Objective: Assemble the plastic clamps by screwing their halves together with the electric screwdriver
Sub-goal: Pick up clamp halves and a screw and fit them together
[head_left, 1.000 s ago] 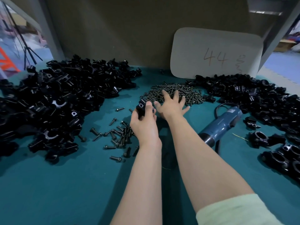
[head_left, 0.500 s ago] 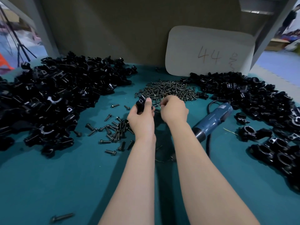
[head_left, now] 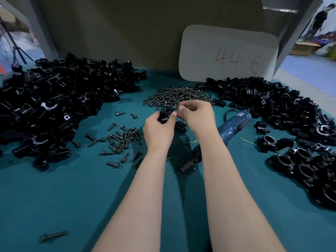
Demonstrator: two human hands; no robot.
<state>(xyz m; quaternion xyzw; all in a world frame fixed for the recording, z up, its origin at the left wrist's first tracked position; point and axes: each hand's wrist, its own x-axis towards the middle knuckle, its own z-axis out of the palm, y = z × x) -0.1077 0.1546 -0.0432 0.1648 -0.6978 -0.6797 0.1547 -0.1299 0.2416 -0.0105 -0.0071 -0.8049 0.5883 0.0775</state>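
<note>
Whereas the right hand [head_left: 197,116] was spread flat over the screw pile [head_left: 179,98] a second ago, it is now drawn back toward the body and closed, with its fingertips [head_left: 181,108] pinched together next to the left hand [head_left: 158,131]. What lies in that pinch cannot be made out; a screw taken from the pile is the likely content. The clamp piece [head_left: 164,115] is gripped in the left hand between thumb and curled fingers, raised just in front of the screw pile, as it was a second ago. From this change it is judged that the pick-up of a screw has been completed and that its insertion into the clamp piece is the step in hand.

The electric screwdriver [head_left: 234,123] is left lying on the green table [head_left: 72,197] just to the right of the right forearm, untouched, so driving has not yet begun. Loose clamp halves [head_left: 54,106] are heaped at the left, and a second heap of black clamp parts [head_left: 291,115] lies at the right. A smaller scatter of screws [head_left: 121,140] lies to the left of the left hand.

On the pale board [head_left: 227,53] leaning against the back wall, the handwritten number "44" is legible, followed by a scrawl that cannot be read. A small label on the screwdriver body is visible but too blurred to be read.
</note>
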